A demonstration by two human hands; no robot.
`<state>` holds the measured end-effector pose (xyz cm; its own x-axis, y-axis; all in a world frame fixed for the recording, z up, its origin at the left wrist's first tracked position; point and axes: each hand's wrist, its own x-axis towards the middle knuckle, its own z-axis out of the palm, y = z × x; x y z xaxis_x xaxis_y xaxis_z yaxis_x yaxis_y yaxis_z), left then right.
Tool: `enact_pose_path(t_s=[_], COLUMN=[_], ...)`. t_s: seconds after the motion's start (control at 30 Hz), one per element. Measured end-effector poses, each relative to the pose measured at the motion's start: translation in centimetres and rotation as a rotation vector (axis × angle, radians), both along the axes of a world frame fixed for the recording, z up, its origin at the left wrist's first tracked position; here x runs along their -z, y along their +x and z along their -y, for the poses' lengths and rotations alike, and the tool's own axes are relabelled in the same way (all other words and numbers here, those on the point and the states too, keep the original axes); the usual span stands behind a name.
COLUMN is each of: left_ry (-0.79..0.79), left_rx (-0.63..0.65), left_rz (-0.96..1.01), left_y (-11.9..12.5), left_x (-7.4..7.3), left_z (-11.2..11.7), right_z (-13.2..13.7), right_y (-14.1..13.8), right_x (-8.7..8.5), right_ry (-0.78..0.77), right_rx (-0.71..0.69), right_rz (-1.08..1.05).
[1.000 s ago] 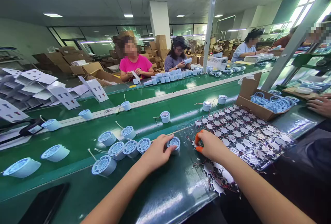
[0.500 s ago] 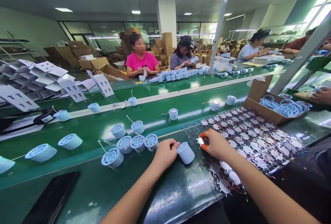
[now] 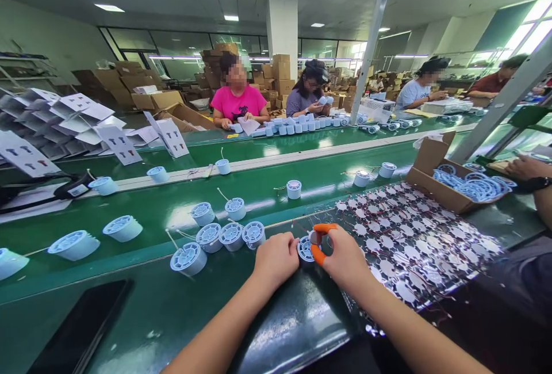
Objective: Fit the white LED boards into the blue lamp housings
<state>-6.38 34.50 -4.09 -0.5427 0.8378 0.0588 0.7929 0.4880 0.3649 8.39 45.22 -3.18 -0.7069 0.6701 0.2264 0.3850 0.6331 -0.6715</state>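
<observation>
We are resting our curled left grip (image 3: 276, 260) against a pale-blue round plastic housing (image 3: 306, 250) on the green bench (image 3: 172, 305), while our right grip (image 3: 340, 254) is pinching a small silvery disc (image 3: 315, 237) just above it.

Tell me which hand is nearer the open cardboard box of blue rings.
Right. The right hand is below and left of the open cardboard box, apart from it; the left hand is farther left, with the right hand between it and the box.
</observation>
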Motion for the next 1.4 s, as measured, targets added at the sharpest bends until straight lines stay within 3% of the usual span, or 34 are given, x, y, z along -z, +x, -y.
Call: enact_pose_path(t_s=[0.07,0.17,0.23,0.3,0.37,0.53,0.63,0.77,0.83,1.03,1.2,1.3,1.4], left_ry=[0.11,0.421,0.582,0.643,0.639,0.508,0.451,0.38,0.343,0.228,0.205,0.168,0.286], left_rx=[0.053,0.222,0.366,0.437,0.436,0.502,0.392,0.186,0.151,0.364,0.414,0.286,0.189], left_rz=[-0.151,-0.36,-0.408,-0.406,-0.352,0.024,0.212,0.309,0.343,0.284,0.396,0.418,0.439], left_y=[-0.1,-0.3,-0.4,-0.6,-1.1,-2.3,-2.2,-1.3,-0.9,-0.6,0.4,1.6,2.3], left_x=[-0.5,-1.2,-1.4,-1.5,-1.6,-1.4,-0.9,0.2,0.6,0.7,0.6,0.9,0.9], left_z=[0.7,1.6,2.1,2.2,2.1,1.6,1.2,0.5,0.2,0.0,0.8,0.8,0.5], right_z=[-0.1,-0.1,0.2,0.5,0.6,-0.8,-1.5,-0.7,-0.1,0.5,1.4,1.0,-0.1], right_y=[0.1,0.2,0.5,0.8,1.2,2.3,2.4,1.7,1.3,0.3,0.2,0.5,0.9], right_x=[-0.4,-1.7,-2.6,-3.4,-4.0,-3.9,-3.2,-2.2,-1.8,-1.0,-2.6,-3.4,-3.5], right_ry=[0.006,-0.068,-0.219,-0.388,-0.443,-0.196,-0.145,-0.064,-0.013,0.085,0.283,0.188,-0.092], right_rx=[0.019,-0.01,-0.103,-0.183,-0.19,-0.141,-0.15,-0.114,-0.068,-0.083,-0.168,-0.235,-0.158], right_rz=[-0.054,-0.136,-0.17,-0.17,-0.131,-0.022,0.027,0.076,0.094,0.058,0.258,0.253,0.014])
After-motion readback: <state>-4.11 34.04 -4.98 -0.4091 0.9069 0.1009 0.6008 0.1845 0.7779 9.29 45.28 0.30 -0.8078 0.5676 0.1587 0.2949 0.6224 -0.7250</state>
